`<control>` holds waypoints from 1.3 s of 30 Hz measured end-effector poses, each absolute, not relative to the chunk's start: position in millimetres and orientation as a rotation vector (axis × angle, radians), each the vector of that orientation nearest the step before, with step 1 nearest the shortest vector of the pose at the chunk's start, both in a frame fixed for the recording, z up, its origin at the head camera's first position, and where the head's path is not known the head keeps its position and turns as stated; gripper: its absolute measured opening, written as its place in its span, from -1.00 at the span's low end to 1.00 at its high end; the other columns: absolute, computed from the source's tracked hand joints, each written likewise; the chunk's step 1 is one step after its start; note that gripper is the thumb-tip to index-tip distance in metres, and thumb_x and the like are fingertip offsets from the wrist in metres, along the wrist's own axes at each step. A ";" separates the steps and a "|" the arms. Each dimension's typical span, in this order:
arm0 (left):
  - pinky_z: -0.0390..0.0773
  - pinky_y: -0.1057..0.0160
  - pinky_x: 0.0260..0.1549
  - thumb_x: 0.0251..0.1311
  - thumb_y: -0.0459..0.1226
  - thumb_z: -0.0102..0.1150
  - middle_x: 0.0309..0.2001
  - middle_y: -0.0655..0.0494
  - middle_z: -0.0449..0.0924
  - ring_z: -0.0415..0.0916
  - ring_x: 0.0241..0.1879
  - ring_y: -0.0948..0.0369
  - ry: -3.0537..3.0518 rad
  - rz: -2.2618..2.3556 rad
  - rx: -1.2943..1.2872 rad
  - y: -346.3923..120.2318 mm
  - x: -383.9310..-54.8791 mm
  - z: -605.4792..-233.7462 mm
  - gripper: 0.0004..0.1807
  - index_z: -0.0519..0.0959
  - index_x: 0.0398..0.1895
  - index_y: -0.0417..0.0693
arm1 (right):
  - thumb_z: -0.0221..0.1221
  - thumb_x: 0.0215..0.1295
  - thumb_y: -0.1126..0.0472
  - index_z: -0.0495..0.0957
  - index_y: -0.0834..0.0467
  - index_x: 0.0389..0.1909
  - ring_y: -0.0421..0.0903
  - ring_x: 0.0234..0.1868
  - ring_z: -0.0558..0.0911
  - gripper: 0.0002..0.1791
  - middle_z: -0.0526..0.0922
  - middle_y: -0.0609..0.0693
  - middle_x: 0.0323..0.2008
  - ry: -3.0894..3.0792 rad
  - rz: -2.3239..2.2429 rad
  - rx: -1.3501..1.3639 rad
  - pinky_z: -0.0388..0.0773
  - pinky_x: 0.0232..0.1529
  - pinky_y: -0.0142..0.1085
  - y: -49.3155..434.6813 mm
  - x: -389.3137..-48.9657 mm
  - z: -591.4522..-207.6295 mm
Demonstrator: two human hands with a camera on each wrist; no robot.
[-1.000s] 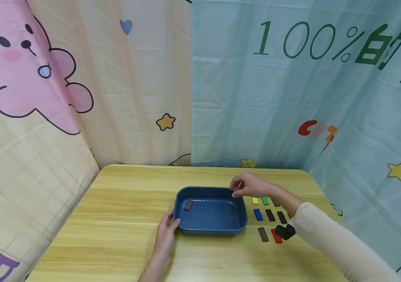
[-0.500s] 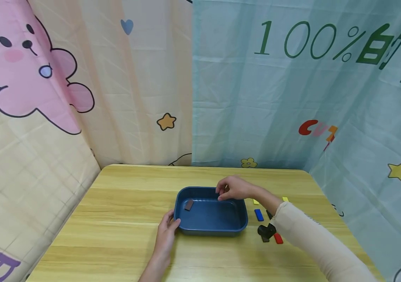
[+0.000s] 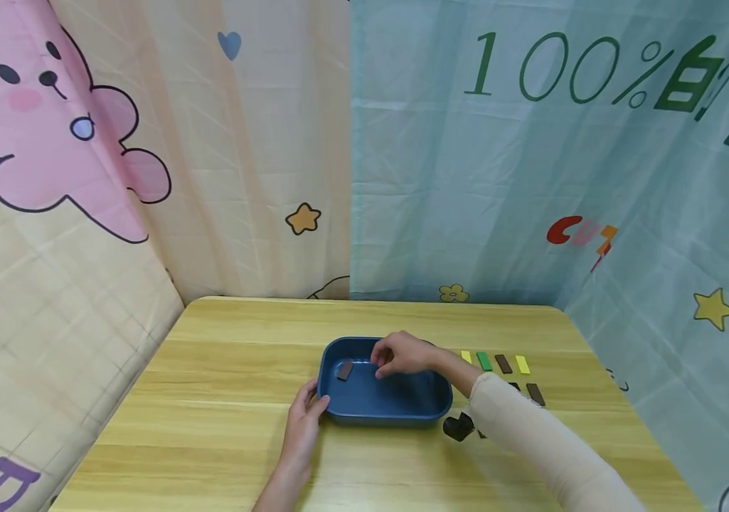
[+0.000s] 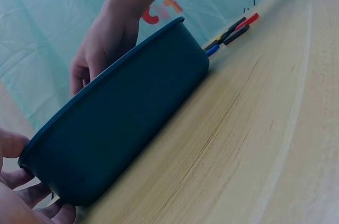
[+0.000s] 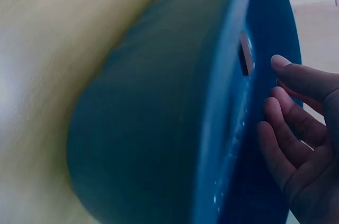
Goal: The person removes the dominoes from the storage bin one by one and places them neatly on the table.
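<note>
A deep blue plastic box (image 3: 387,421) stands on the table. My left hand (image 3: 302,432) grips its left end, thumb over the rim and fingers low on the outer wall, as the left wrist view shows. One flat brown block (image 3: 345,370) lies inside the box near the left end. My right hand (image 3: 402,353) hangs over the inside of the box, just right of that block. In the right wrist view the fingers (image 5: 299,123) are loosely bent with thumb and fingertips apart, and nothing shows between them.
Right of the box, flat blocks lie in rows on the wooden table (image 3: 210,398): a green block (image 3: 484,361), a yellow block (image 3: 523,365), a brown block (image 3: 535,394) and others, some hidden by the right sleeve (image 3: 530,427). Printed curtains (image 3: 262,142) enclose the table.
My right hand has moved left and lower, from the box's right back corner to over its middle. The left hand, the box and the brown block inside have stayed put.
</note>
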State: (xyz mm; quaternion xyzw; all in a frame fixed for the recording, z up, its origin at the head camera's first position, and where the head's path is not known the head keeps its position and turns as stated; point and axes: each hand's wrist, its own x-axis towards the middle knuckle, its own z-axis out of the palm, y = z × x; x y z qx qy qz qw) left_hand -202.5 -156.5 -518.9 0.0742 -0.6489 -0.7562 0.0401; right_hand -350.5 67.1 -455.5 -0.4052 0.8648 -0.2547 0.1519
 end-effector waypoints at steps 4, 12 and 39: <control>0.20 -0.22 0.42 0.56 -0.40 -0.08 0.47 -0.46 0.18 0.20 0.43 -0.28 -1.989 -2.312 0.209 -156.5 -203.0 -519.6 -0.49 0.22 0.47 -0.45 | 0.42 0.31 0.27 0.71 0.24 -0.11 -0.24 -0.33 0.56 -0.80 0.62 -0.19 -0.36 2.472 -0.752 -1.152 0.58 -0.22 -0.37 61.7 -353.2 -462.1; 0.22 -0.20 0.41 0.56 -0.39 -0.07 0.47 -0.46 0.18 0.23 0.42 -0.27 -1.973 -2.323 0.225 -155.4 -203.1 -517.3 -0.49 0.22 0.47 -0.45 | 0.36 0.36 0.33 0.70 0.25 -0.04 -0.23 -0.23 0.63 -0.80 0.70 -0.07 -0.21 2.465 -0.725 -1.170 0.63 -0.15 -0.37 47.7 -356.5 -466.1; 0.24 -0.17 0.41 0.57 -0.38 -0.07 0.48 -0.42 0.16 0.22 0.44 -0.24 -1.974 -2.347 0.208 -158.8 -203.4 -518.5 -0.48 0.20 0.49 -0.43 | 0.36 0.27 0.46 0.73 0.23 0.01 -0.14 -0.11 0.66 -0.71 0.71 0.03 -0.09 2.552 -0.330 -1.488 0.61 -0.06 -0.36 11.4 -359.2 -481.2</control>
